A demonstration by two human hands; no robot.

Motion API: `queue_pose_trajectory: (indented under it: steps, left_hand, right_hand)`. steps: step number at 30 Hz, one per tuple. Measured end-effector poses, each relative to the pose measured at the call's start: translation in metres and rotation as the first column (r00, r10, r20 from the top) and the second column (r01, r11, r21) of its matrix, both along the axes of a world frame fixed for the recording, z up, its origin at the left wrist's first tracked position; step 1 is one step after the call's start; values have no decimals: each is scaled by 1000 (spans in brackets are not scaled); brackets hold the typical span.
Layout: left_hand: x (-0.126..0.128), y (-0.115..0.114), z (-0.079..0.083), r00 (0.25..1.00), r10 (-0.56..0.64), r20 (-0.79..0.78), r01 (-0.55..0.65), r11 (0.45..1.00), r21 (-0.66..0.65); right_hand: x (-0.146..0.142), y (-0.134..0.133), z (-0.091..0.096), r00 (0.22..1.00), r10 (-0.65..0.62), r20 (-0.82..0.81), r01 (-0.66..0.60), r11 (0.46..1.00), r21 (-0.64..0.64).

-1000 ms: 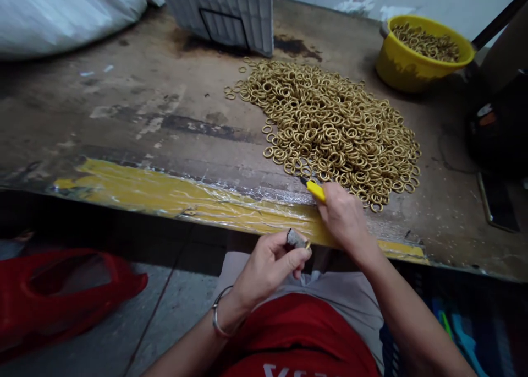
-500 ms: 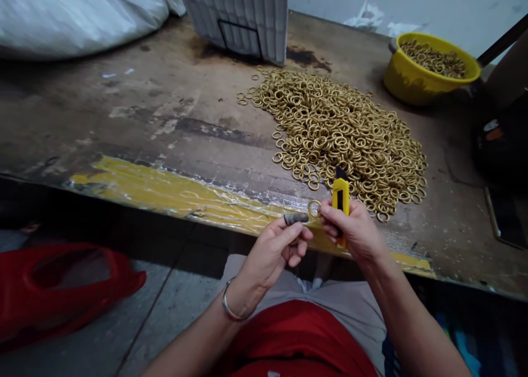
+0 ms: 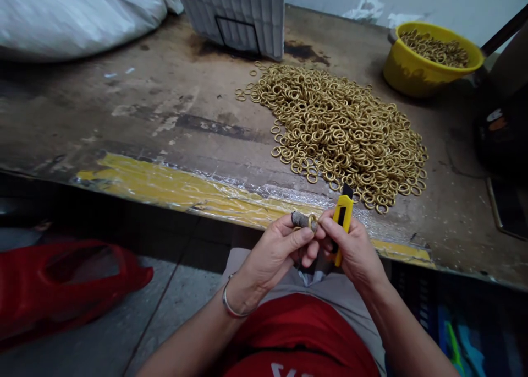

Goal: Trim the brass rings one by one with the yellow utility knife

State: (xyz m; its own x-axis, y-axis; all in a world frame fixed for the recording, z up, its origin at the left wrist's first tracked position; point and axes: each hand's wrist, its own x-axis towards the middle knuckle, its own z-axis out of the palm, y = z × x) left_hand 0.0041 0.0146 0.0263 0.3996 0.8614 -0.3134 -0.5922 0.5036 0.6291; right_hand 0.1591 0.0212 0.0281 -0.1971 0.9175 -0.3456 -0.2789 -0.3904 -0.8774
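My left hand (image 3: 275, 250) is closed around a short dull-grey rod (image 3: 300, 219), held in front of my lap just below the table edge. A brass ring (image 3: 312, 222) sits on the rod's right end. My right hand (image 3: 353, 249) is closed on a yellow utility knife (image 3: 342, 215) that points upward, and its fingertips pinch the ring against the rod. Both hands touch each other. Behind them a wide heap of brass rings (image 3: 340, 129) lies on the wooden table (image 3: 157, 113).
A yellow bowl (image 3: 416, 69) holding more rings stands at the back right. A grey ribbed box (image 3: 243, 11) and a white sack (image 3: 74, 11) are at the back. Yellow tape (image 3: 173, 187) covers the table's front edge. A red bag (image 3: 61, 289) lies on the floor at left.
My right hand came back from the heap with a ring and the knife, met my left hand, and the ring now sits on the rod's end.
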Motion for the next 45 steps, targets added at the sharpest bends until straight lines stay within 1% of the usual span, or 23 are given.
queue_pose_trajectory:
  steps: [2,3,4,5,6,7,8,9,10,11,12,14,16,18,20,23,27,31,36,41,44,45]
  left_hand:
    - [-1,-2,1,1000,-3,-16,3,1000,-7]
    - [-1,-3,2,1000,-9,-28,8,1000,-15]
    - [-1,-3,2,999,-19,-45,18,1000,-22]
    - [-1,-3,2,998,-28,-63,26,999,-25]
    - [-1,-3,2,996,-30,-80,28,999,-28]
    - [0,-3,2,995,-24,-96,21,999,-31]
    - [0,-4,2,994,-12,-112,8,999,-33]
    - [1,-4,1,992,3,-127,-7,999,-31]
    - [2,-4,1,990,19,-141,-23,999,-28]
    - [2,-5,1,987,32,-156,-36,999,-22]
    - [3,-5,1,984,43,-171,-47,999,-16]
    - [4,-7,1,979,54,-195,-56,998,-5]
    - [6,-7,0,975,60,-214,-61,998,3]
    - [6,-7,-2,969,68,-237,-65,998,19]
    - [7,-7,-4,959,74,-273,-65,997,42]
    - [9,-7,-7,942,87,-324,-64,995,81]
    - [10,-6,-5,926,100,-365,-76,994,78]
    - [11,-5,0,917,119,-380,-93,992,86]
    - [14,-5,3,910,126,-394,-108,992,70]
    - [15,-3,1,906,125,-405,-106,992,70]
    - [14,-3,-1,910,111,-400,-82,993,87]
    - [13,-4,-1,911,115,-395,-84,992,95]
  right_hand:
    - [8,-3,1,991,12,130,-25,995,101]
    - [13,-4,3,970,14,241,-56,984,169]
    - [17,-6,5,924,-1,381,-104,962,253]
    - [21,-8,7,846,-39,532,-178,920,350]
    - [25,-10,9,740,-106,664,-274,854,442]
    - [28,-12,11,626,-195,755,-380,769,514]
    - [31,-14,13,522,-288,803,-483,676,557]
    - [33,-16,14,436,-372,819,-570,591,571]
    - [34,-18,15,363,-438,823,-637,528,562]
    - [35,-20,15,298,-484,823,-685,492,538]
    - [35,-22,15,240,-514,824,-715,481,508]
    - [34,-24,14,161,-529,833,-742,492,455]
    - [33,-25,12,128,-508,852,-746,517,420]
    - [33,-26,10,114,-490,864,-742,537,402]
    - [34,-25,8,102,-480,871,-741,548,388]
    - [35,-25,7,97,-488,868,-745,543,388]
    - [36,-25,7,87,-512,855,-741,540,399]
    - [35,-25,7,62,-526,848,-740,546,393]
    - [35,-24,5,63,-517,854,-736,554,389]
    - [32,-25,4,69,-514,855,-722,566,398]
    - [31,-23,3,44,-534,845,-728,562,393]
    - [32,-20,1,24,-528,849,-733,568,374]
